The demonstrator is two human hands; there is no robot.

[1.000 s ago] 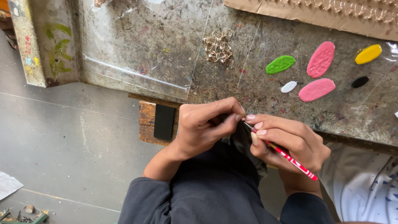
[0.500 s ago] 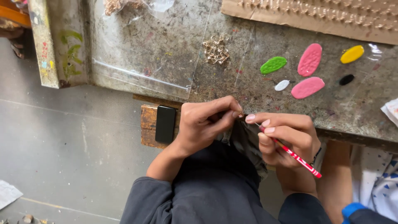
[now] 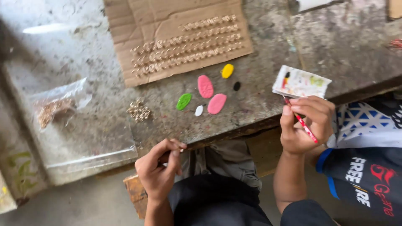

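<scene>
Head view: right hand point(image 3: 305, 125) pinches a thin red brush point(image 3: 300, 120), fingers narrow round it, tip at the small paint-smeared card point(image 3: 300, 82) on the worktop point(image 3: 268, 100). Left hand point(image 3: 159, 167), near the edge, pinches something too small to tell. Load the tip lightly, I'd judge.

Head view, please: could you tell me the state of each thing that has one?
Left hand: fingertips pinched shut, contents hidden.
Right hand: shut on thin red brush, tip at paint-stained white card.
Clear plastic bag: lying flat, small pieces inside.
Brown cardboard sheet: flat, rows of small pieces on it.
</scene>
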